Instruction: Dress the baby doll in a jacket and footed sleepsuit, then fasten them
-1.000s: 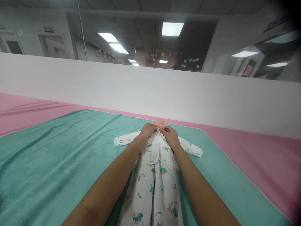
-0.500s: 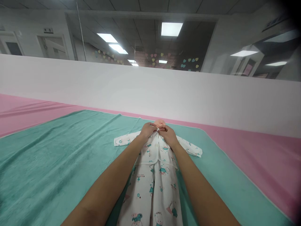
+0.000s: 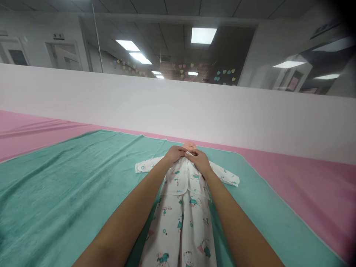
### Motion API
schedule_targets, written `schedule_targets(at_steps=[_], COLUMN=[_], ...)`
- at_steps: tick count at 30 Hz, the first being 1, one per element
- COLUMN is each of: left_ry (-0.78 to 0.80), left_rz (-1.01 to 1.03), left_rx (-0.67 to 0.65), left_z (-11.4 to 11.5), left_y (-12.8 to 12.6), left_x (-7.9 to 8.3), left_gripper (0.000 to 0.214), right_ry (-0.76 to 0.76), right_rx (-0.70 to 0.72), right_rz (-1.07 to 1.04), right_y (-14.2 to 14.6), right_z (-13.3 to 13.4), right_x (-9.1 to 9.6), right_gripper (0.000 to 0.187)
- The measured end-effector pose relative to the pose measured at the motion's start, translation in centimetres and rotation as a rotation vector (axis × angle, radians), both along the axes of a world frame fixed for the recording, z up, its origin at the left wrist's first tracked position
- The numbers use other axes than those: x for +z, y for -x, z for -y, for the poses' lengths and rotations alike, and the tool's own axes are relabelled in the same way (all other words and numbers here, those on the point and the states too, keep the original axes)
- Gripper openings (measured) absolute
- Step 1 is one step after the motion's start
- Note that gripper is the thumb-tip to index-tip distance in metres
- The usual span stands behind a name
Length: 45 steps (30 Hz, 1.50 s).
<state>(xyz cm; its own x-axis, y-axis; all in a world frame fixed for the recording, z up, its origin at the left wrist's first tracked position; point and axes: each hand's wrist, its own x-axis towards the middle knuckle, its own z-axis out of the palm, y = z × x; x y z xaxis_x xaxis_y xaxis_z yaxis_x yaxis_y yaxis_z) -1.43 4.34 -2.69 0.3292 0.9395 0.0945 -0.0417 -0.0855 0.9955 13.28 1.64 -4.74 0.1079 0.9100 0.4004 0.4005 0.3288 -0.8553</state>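
Observation:
A baby doll [image 3: 190, 145] lies on its back on a teal blanket [image 3: 105, 163], its head at the far end. It wears a white printed baby shirt [image 3: 179, 181], with both sleeves spread out sideways, and matching printed trousers [image 3: 169, 226]. At the shirt's collar, my left hand [image 3: 175, 154] pinches the front edge with its fingertips. Close against it, my right hand [image 3: 200, 160] is closed on the other side of the same collar. My fingers hide the fastening and the doll's neck.
A pink sheet [image 3: 311, 181] shows beyond the blanket on both sides. Behind the doll's head rises a low white wall [image 3: 178, 107], topped by a large glass or mirror panel [image 3: 172, 52] reflecting ceiling lights.
My fingers have shifted slightly at the collar: the left ones sit flatter and the right ones lie lower over the edge. The doll and blanket stay in place.

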Motion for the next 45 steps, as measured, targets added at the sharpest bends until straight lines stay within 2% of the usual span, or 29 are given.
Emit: schedule_targets(at_steps=[4, 9, 13, 20, 28, 34, 37, 42, 45], left_ry=[-0.044, -0.104, -0.042, -0.024, -0.016, -0.030, -0.082, -0.287, -0.320], left_rz=[-0.022, -0.085, -0.035, -0.012, -0.023, -0.003, -0.070, -0.298, -0.338], left_rx=[0.007, 0.026, 0.108, 0.066, 0.071, 0.035, 0.082, 0.184, 0.206], left_z=[-0.2, 0.2, 0.6, 0.4, 0.1, 0.5, 0.3, -0.2, -0.3], left_y=[0.0, -0.3, -0.6, -0.6, -0.6, -0.6, -0.7, -0.9, -1.0], left_x=[-0.2, 0.1, 0.2, -0.1, -0.3, 0.0, -0.2, -0.5, -0.5], left_gripper=[0.020, 0.017, 0.015, 0.015, 0.018, 0.019, 0.017, 0.013, 0.008], right_ry=[0.011, -0.015, -0.001, -0.022, 0.004, -0.048, -0.033, -0.010, -0.005], right_rx=[-0.062, -0.054, -0.097, -0.080, -0.027, -0.075, -0.072, -0.084, -0.121], right_rz=[0.027, -0.026, -0.086, -0.143, -0.366, -0.233, -0.229, -0.237, -0.176], right_y=[0.0, -0.1, -0.2, -0.5, -0.7, -0.8, -0.8, -0.5, -0.4], right_z=[0.0, 0.1, 0.0, -0.4, -0.9, -1.0, -0.9, -0.5, -0.3], right_x=[0.0, 0.1, 0.0, -0.6, -1.4, -1.4, -1.3, -0.9, -0.6], right_gripper=[0.030, 0.026, 0.026, 0.025, 0.032, 0.029, 0.028, 0.027, 0.026])
